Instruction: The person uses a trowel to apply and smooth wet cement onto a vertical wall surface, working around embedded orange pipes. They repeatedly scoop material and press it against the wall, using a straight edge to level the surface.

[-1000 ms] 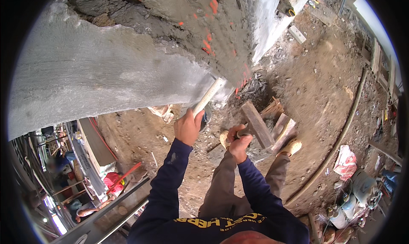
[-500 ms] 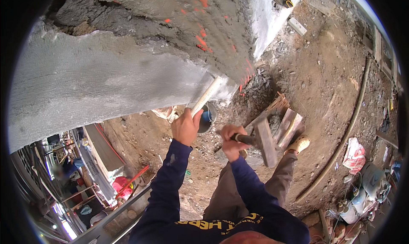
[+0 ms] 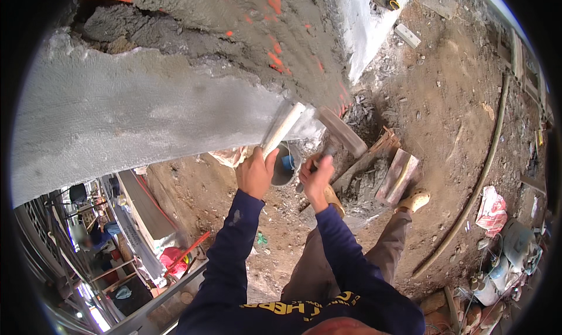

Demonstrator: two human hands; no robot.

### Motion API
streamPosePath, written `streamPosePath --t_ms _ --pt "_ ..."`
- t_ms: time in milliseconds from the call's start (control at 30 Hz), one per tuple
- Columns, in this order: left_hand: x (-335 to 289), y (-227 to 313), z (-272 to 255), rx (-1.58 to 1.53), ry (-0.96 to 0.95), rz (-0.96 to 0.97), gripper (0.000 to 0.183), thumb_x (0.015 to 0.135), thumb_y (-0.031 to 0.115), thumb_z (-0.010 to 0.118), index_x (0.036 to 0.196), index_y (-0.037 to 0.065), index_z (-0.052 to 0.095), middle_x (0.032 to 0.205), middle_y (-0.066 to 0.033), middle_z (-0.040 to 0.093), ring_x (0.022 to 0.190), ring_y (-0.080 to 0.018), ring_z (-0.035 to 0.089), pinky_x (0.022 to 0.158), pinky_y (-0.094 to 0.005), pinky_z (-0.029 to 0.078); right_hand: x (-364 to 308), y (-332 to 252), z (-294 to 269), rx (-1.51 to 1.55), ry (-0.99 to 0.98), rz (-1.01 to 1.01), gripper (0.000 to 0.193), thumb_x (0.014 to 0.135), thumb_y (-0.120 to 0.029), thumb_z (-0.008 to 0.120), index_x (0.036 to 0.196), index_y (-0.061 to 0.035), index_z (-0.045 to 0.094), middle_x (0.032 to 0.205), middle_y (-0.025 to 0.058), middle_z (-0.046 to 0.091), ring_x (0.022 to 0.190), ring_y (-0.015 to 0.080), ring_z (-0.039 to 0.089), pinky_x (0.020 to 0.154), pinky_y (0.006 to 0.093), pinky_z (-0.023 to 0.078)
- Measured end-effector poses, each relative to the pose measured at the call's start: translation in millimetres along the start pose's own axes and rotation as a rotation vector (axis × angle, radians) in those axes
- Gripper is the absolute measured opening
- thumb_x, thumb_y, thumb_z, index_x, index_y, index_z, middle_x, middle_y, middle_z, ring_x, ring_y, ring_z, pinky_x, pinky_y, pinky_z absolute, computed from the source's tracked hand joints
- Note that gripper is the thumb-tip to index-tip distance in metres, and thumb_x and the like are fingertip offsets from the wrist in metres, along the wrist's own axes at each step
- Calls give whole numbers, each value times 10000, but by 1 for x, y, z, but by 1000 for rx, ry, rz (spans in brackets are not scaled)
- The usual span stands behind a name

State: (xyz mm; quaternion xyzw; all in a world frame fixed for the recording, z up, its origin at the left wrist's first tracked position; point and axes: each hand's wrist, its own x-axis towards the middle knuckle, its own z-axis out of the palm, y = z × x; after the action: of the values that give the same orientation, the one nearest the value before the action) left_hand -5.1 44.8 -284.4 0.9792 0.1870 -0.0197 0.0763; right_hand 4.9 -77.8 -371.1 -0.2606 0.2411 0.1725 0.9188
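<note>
My left hand (image 3: 255,172) is closed around the lower end of a pale, straight strip (image 3: 284,127). The strip slants up to the right, over the lower edge of the grey plastered wall (image 3: 146,112) near its corner. In my right hand (image 3: 317,176) is the dark handle of a tool with a long, rectangular brownish head (image 3: 341,132). That head is raised, tilted, just right of the strip and close to the wet mortar (image 3: 281,60) at the corner. Whether it touches the mortar I cannot tell. Orange patches show through the mortar.
A dark bucket (image 3: 284,174) with something blue inside stands below the strip. Near my shoes lie a board with a handle (image 3: 398,177) and a heap of mortar (image 3: 366,186). A long hose or pole (image 3: 468,218) curves along the ground at right. Another person (image 3: 102,235) is far left.
My right hand has turned the tool, and its head has swung up and left toward the wall corner. The left hand and the strip have stayed nearly still.
</note>
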Motion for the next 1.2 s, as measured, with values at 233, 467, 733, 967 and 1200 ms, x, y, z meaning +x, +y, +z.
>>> streamPosePath --t_ms 233,467,733,967,1200 --pt "3 2 2 -48 16 45 356 929 349 567 928 -6 594 668 -226 619 625 -407 627 543 -468 474 0 10 -4 -301 -155 -191 724 778 -805 449 718 -85 401 537 6 362 419 110 328 373 252 225" --pt "-7 9 20 -63 0 203 382 922 393 577 826 23 562 573 -167 588 505 -354 600 453 -429 450 -17 -4 -45 -3 -168 -206 715 740 -763 563 708 -60 434 561 23 403 428 106 369 368 252 257" --pt "-2 3 9 104 16 101 415 925 390 574 884 -23 589 596 -184 616 519 -348 623 466 -419 476 -22 -6 -45 -116 -52 -230 708 736 -764 557 723 -68 431 601 23 417 443 105 358 370 257 249" --pt "-1 8 6 171 -29 79 442 924 387 574 975 -50 614 624 -201 626 557 -356 640 489 -421 488 -1 13 -18 41 -150 -205 700 795 -750 491 647 -76 376 501 1 346 410 109 317 368 262 217" --pt "-3 -3 13 143 -21 35 405 922 388 573 954 -13 617 621 -203 616 572 -378 627 511 -448 470 -19 11 -25 243 -220 -377 625 878 -631 502 629 -66 399 489 20 340 398 115 305 360 280 218"
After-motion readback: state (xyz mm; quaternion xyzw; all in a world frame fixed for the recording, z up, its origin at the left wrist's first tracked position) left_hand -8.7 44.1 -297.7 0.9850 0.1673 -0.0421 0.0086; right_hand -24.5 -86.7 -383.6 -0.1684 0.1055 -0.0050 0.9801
